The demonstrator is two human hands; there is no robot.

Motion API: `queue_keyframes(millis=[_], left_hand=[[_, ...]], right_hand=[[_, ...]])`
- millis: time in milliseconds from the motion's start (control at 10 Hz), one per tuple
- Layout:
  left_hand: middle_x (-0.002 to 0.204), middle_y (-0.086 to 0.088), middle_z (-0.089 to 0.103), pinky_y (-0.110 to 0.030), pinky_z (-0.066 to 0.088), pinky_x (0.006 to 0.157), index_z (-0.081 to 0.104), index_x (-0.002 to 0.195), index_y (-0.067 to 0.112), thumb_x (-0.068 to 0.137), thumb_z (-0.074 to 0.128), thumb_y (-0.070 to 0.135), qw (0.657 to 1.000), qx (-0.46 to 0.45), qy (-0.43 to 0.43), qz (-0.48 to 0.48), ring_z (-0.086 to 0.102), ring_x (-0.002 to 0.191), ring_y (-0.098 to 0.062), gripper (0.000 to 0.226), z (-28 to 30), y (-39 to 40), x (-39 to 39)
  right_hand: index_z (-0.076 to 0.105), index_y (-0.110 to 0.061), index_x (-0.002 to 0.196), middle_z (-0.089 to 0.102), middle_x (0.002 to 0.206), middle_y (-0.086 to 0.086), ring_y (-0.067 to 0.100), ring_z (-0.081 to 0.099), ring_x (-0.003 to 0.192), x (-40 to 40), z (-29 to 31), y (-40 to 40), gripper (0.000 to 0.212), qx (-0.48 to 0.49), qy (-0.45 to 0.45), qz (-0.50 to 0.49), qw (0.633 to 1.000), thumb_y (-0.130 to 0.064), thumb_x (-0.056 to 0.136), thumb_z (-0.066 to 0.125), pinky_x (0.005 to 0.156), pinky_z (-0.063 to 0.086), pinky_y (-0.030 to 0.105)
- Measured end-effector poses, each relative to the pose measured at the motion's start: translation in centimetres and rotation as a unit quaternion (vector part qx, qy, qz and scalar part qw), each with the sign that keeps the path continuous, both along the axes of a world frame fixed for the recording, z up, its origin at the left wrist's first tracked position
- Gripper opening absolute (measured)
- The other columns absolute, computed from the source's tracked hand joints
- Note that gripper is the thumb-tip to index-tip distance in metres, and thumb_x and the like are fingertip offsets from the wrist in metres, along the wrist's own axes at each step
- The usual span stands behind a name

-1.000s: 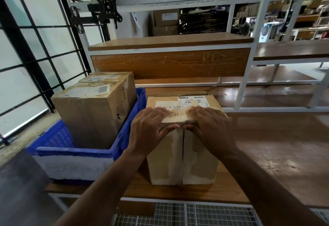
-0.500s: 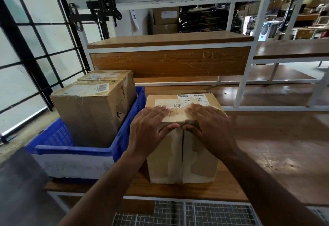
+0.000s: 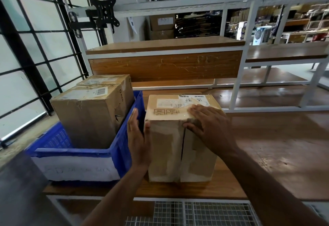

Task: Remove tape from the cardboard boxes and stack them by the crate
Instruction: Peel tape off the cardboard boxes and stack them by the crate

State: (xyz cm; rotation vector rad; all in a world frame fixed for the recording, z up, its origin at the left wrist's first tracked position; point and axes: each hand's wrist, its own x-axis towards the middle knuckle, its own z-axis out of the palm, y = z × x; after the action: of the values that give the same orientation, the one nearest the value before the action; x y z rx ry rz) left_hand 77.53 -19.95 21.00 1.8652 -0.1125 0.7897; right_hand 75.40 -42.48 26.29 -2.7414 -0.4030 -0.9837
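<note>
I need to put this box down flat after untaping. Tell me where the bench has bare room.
Bare wood lies right of the cardboard box, out to the white frame post. Behind the box a narrower strip runs under the shelf. Left is crowded: the blue crate sits close, leaving a gap that the left hand fills.

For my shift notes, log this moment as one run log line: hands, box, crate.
left hand: flat on box side | right hand: on top front edge | box: upright on table, taped | crate: two boxes inside
</note>
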Motion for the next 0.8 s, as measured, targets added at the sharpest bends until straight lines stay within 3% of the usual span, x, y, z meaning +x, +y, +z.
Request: queue_keyframes(millis=[100, 200, 300, 400, 500, 600, 700, 800], left_hand=[[0.15, -0.002, 0.046, -0.045, 0.036, 0.113, 0.037, 0.152, 0.024, 0.099, 0.032, 0.068, 0.978, -0.106, 0.181, 0.02, 0.044, 0.139, -0.023, 0.069, -4.4, 1.3, -0.1], [0.146, -0.006, 0.05, -0.049, 0.041, 0.112, 0.046, 0.142, 0.021, 0.09, 0.042, 0.078, 0.907, -0.198, 0.365, -0.069, 0.051, 0.132, -0.027, 0.078, -7.6, 0.8, -0.6], [0.125, -0.009, 0.065, -0.045, 0.054, 0.097, 0.057, 0.123, 0.018, 0.089, 0.056, 0.068, 0.862, -0.309, 0.377, -0.141, 0.066, 0.107, -0.022, 0.06, -9.7, -0.4, 0.0], [0.144, -0.011, 0.055, -0.046, 0.044, 0.111, 0.041, 0.15, 0.023, 0.086, 0.056, 0.072, 0.799, -0.395, 0.396, -0.221, 0.057, 0.128, -0.026, 0.083, -9.0, -0.8, 0.0], [0.15, -0.014, 0.049, -0.048, 0.046, 0.109, 0.033, 0.154, 0.025, 0.087, 0.058, 0.066, 0.791, -0.381, 0.411, -0.247, 0.054, 0.131, -0.03, 0.083, -8.8, -2.2, -0.4], [0.147, -0.008, 0.05, -0.049, 0.052, 0.103, 0.035, 0.152, 0.029, 0.076, 0.073, 0.059, 0.814, -0.33, 0.398, -0.265, 0.057, 0.126, -0.028, 0.09, -8.6, -4.0, -1.5], [0.14, -0.002, 0.055, -0.046, 0.055, 0.098, 0.039, 0.149, 0.032, 0.075, 0.072, 0.053, 0.859, -0.267, 0.353, -0.258, 0.064, 0.116, -0.022, 0.084, -7.9, -5.1, -1.8], [0.136, 0.003, 0.058, -0.044, 0.055, 0.095, 0.038, 0.147, 0.036, 0.076, 0.072, 0.053, 0.902, -0.208, 0.281, -0.252, 0.064, 0.115, -0.018, 0.08, -6.2, -5.7, -2.3]], right_hand=[[0.058, -0.023, 0.135, 0.059, 0.139, -0.001, 0.02, 0.054, 0.127, -0.4, -0.1, -1.9, 0.07, 0.061, -0.003, -0.007, 0.998, -0.072, 0.091, 0.035, 0.101, 0.047, 0.045], [0.058, -0.024, 0.134, 0.058, 0.139, 0.0, 0.022, 0.053, 0.126, -1.0, -0.3, -3.9, 0.067, 0.117, -0.015, -0.032, 0.992, -0.071, 0.09, 0.038, 0.1, 0.047, 0.049], [0.058, -0.023, 0.133, 0.059, 0.137, 0.002, 0.025, 0.055, 0.123, -1.5, -0.6, -5.5, 0.066, 0.171, -0.022, -0.06, 0.983, -0.069, 0.09, 0.039, 0.095, 0.05, 0.052], [0.059, -0.022, 0.132, 0.062, 0.133, 0.006, 0.027, 0.059, 0.117, -2.0, -1.1, -6.8, 0.065, 0.204, -0.038, -0.085, 0.975, -0.068, 0.09, 0.04, 0.086, 0.054, 0.052], [0.059, -0.023, 0.133, 0.062, 0.132, 0.007, 0.028, 0.061, 0.113, -2.2, -2.2, -8.3, 0.064, 0.233, -0.052, -0.115, 0.964, -0.067, 0.091, 0.04, 0.082, 0.055, 0.046], [0.056, -0.027, 0.136, 0.062, 0.133, 0.004, 0.027, 0.062, 0.111, -2.3, -3.4, -10.0, 0.065, 0.263, -0.047, -0.136, 0.954, -0.071, 0.092, 0.037, 0.081, 0.056, 0.048], [0.055, -0.028, 0.136, 0.067, 0.121, 0.006, 0.023, 0.065, 0.096, -2.6, -4.4, -11.5, 0.069, 0.317, -0.036, -0.143, 0.937, -0.074, 0.09, 0.034, 0.073, 0.056, 0.04], [0.062, -0.021, 0.127, 0.069, 0.094, 0.004, 0.018, 0.062, 0.077, -3.2, -5.2, -12.5, 0.074, 0.389, -0.038, -0.15, 0.908, -0.076, 0.09, 0.03, 0.064, 0.046, 0.03]])
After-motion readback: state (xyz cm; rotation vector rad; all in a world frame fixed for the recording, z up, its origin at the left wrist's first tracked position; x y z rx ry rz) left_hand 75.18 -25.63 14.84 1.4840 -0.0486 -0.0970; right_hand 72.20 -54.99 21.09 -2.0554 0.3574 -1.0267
